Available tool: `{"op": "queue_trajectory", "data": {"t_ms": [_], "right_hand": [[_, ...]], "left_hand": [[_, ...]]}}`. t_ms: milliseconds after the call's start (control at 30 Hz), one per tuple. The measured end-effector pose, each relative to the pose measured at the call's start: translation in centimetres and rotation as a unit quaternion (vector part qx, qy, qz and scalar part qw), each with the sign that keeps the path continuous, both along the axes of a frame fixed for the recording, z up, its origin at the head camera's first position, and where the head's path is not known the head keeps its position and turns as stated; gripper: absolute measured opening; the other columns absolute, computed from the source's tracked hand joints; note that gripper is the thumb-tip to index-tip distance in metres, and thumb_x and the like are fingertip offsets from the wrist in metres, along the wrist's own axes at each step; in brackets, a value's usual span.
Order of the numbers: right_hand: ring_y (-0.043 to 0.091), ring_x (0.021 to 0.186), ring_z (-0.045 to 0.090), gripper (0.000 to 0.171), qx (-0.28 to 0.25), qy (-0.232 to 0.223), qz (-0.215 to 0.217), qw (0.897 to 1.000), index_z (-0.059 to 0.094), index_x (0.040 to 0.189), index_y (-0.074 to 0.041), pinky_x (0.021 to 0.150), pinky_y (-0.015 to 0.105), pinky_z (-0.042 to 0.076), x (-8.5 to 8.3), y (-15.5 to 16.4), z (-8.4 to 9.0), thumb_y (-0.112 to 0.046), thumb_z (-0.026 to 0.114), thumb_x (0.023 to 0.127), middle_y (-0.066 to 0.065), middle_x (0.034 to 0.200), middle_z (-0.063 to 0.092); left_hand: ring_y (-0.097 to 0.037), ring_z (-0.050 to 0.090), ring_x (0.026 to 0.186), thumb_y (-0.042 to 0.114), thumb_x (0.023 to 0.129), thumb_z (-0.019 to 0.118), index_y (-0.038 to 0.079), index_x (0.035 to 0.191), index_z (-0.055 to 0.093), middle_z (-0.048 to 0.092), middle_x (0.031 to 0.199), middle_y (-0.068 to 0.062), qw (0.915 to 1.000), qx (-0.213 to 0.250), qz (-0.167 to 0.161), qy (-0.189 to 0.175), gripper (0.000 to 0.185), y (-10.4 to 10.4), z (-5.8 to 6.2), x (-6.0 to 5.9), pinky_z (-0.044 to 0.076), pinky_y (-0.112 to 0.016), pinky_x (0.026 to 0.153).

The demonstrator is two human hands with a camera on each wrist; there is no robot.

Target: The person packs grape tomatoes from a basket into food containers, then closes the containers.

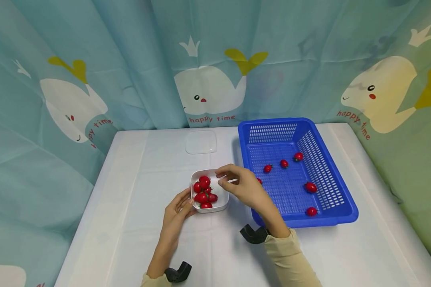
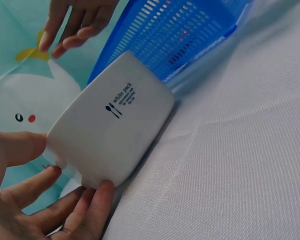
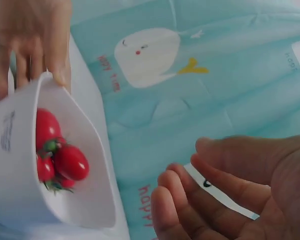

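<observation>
Your left hand steadies the white bowl of tomatoes.

Its thumb and fingers grip the bowl's near-left edge. Your right hand hovers over the bowl's far-right rim, fingers loosely curled and holding nothing. The blue basket sits just right of the bowl, a clear lid behind it.

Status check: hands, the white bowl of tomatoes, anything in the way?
Left hand grips small white plastic bowl of red cherry tomatoes. Right hand empty, fingers curled over bowl. Blue plastic basket alongside, tomatoes scattered inside. Nothing blocking.
</observation>
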State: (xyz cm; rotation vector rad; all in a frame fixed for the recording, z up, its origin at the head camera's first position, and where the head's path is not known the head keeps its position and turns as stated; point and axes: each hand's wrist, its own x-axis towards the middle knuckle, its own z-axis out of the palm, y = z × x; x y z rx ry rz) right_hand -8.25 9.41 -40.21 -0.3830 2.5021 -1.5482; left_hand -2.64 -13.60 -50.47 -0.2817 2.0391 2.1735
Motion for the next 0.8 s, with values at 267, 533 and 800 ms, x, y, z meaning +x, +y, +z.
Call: {"op": "queue_trajectory", "data": {"t_ms": [267,533,800], "right_hand": [[0.024,0.106,0.068,0.03,-0.052,-0.039,0.022,0.998,0.069,0.128,-0.006,0.092,0.034,0.059,-0.6,2.8,1.1,-0.009,0.069,0.099,0.016,0.124,0.073],[0.029,0.11,0.068,0.032,-0.05,-0.047,0.014,0.998,0.067,0.132,-0.004,0.085,0.021,0.058,-2.0,6.3,1.8,-0.009,0.067,0.1,0.018,0.128,0.071],[0.016,0.105,0.069,0.033,-0.037,-0.027,0.002,0.999,0.064,0.133,0.003,0.084,0.019,0.058,-3.9,9.7,1.6,-0.008,0.067,0.101,0.025,0.131,0.069]], "left_hand": [[-0.006,0.063,0.121,0.012,0.105,0.061,0.01,0.151,0.053,0.055,0.154,-0.012,1.0,-0.004,0.001,-0.004,0.047,0.1,0.0,0.0,0.062,-0.022,0.091],[-0.016,0.061,0.127,0.014,0.105,0.062,0.011,0.151,0.053,0.055,0.155,-0.011,1.0,-0.008,0.001,-0.003,0.047,0.1,-0.1,0.0,0.062,-0.023,0.092],[-0.019,0.061,0.13,0.014,0.105,0.062,0.012,0.151,0.053,0.055,0.155,-0.011,0.9999,-0.009,0.002,-0.005,0.047,0.1,-0.2,0.0,0.062,-0.023,0.092]]}}
